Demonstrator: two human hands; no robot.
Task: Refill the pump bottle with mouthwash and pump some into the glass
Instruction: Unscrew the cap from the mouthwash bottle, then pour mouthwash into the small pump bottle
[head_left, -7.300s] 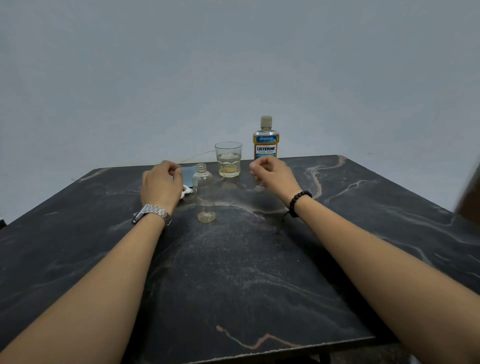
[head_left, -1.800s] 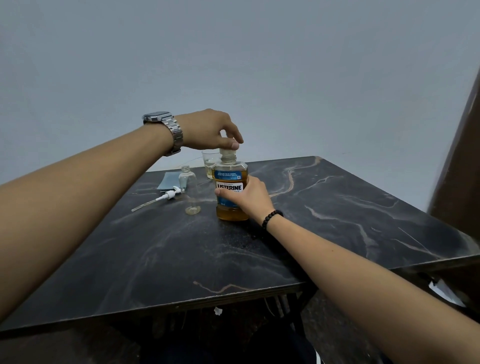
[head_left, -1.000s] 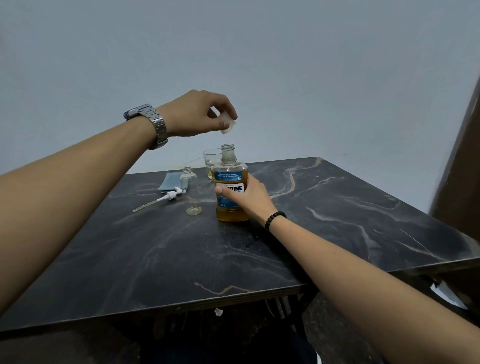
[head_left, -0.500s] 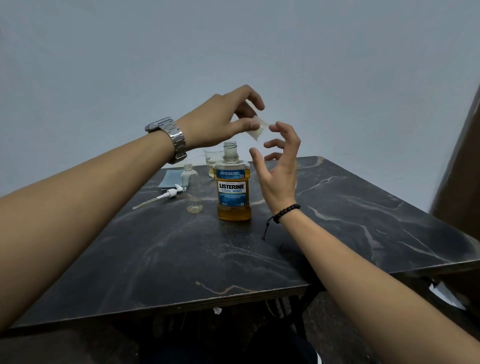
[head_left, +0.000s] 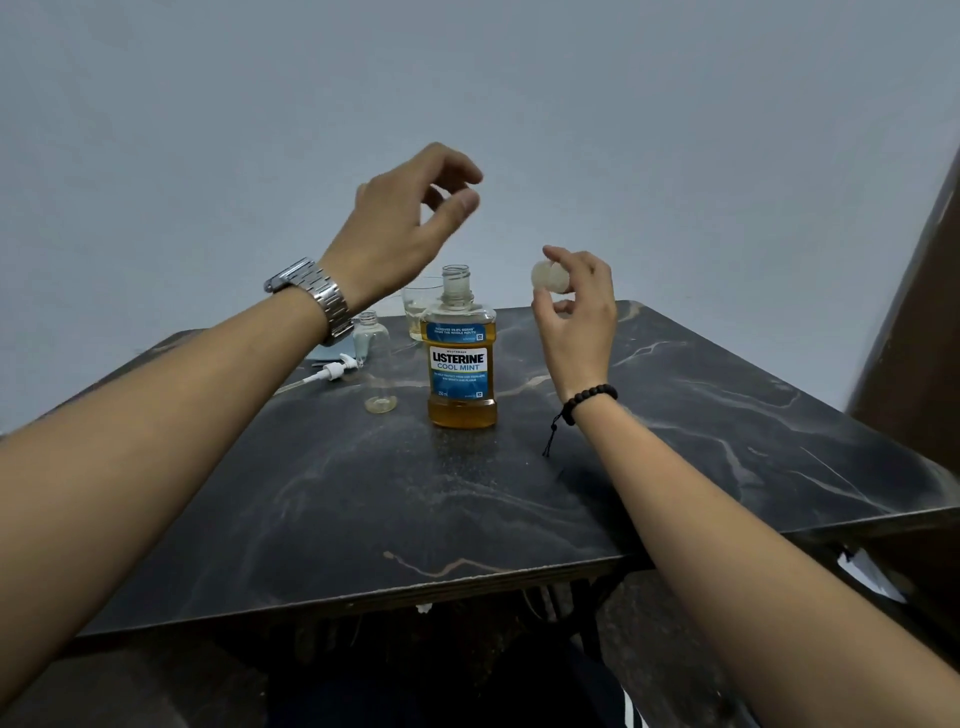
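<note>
A: What stands on the dark tabletop (head_left: 675, 441)?
B: The uncapped mouthwash bottle (head_left: 461, 358); left of it the small pump bottle (head_left: 375, 364), open, its pump (head_left: 332, 370) lying beside; the glass (head_left: 418, 306) behind.
A: The hands?
B: The right hand (head_left: 574, 306) pinches the cap (head_left: 549, 277); the left hand (head_left: 410, 223) hangs above, fingers loose, holding nothing.

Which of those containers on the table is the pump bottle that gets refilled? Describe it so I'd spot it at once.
Start from the big amber mouthwash bottle standing uncapped mid-table. Just to its left stands the pump bottle: small, clear, label-free, open-topped, with only a trace of yellowish liquid at the bottom. Unlike the wider drinking glass behind, it has a narrow neck, and its white pump head lies beside it.
</note>
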